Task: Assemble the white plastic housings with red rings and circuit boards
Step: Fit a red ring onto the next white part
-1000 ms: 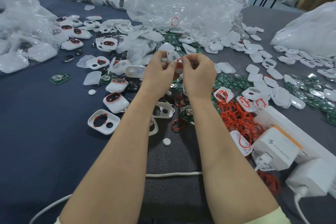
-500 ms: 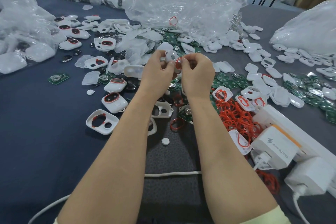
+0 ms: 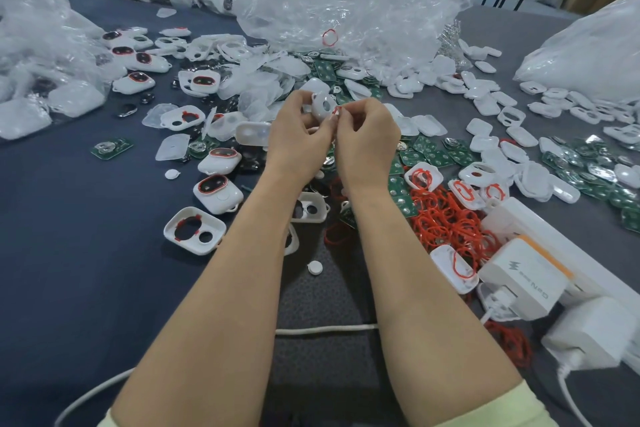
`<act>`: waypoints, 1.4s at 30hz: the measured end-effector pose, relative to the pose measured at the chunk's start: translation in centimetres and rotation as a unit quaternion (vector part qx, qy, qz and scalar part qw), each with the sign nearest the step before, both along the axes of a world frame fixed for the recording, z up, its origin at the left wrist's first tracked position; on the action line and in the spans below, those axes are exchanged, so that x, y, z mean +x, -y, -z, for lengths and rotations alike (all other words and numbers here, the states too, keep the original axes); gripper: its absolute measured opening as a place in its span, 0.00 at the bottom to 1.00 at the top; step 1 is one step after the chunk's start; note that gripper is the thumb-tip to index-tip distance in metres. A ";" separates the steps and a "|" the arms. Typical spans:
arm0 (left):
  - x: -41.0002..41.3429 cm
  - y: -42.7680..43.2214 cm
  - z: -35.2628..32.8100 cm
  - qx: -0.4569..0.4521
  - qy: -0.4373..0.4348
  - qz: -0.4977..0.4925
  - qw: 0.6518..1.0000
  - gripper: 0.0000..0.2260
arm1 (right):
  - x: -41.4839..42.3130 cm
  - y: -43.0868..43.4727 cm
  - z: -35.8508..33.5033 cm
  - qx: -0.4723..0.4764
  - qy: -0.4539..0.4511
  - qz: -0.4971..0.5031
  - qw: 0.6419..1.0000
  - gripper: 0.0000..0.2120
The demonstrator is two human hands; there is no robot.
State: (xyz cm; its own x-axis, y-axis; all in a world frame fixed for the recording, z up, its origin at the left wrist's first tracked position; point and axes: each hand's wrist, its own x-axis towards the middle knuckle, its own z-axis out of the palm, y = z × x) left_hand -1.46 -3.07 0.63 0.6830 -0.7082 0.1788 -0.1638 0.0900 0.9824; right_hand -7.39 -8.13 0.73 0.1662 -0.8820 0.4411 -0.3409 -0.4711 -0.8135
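White housing (image 3: 322, 107) | left hand (image 3: 298, 135) grips it | right hand (image 3: 366, 139) pinches red ring (image 3: 336, 110) at its edge

Single head view, forward-down, near table (image 3: 69, 253); edges seemingly warped.

We had a bare stretch of dark counter (image 3: 69, 253) at our near left. Ahead, scattered white housings (image 3: 214, 225) and crumpled plastic bags (image 3: 346, 10) crowded the way. To our right, a heap of red rings (image 3: 446, 218) and white chargers (image 3: 519, 274) blocked passage.
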 end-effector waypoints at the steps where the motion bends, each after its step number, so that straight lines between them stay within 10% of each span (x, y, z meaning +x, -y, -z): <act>1: 0.0 0.0 0.0 -0.002 -0.002 -0.001 1.000 0.10 | 0.0 0.0 0.0 0.000 0.002 0.000 1.000 0.05; 12: 0.6 -0.1 0.6 -0.007 -0.126 0.035 0.991 0.08 | -0.4 0.3 0.1 -0.006 -0.013 -0.006 1.000 0.05; 42: 0.9 0.3 0.8 0.043 0.013 -0.021 0.999 0.07 | 0.0 0.3 0.3 -0.015 -0.070 -0.018 0.997 0.05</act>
State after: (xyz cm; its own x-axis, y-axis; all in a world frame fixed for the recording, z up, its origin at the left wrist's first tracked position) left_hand -0.51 -3.36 -0.17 0.7077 -0.6931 0.1369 -0.1915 -0.0017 0.9815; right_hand -7.41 -8.46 0.42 0.2596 -0.8609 0.4376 -0.4323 -0.5088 -0.7445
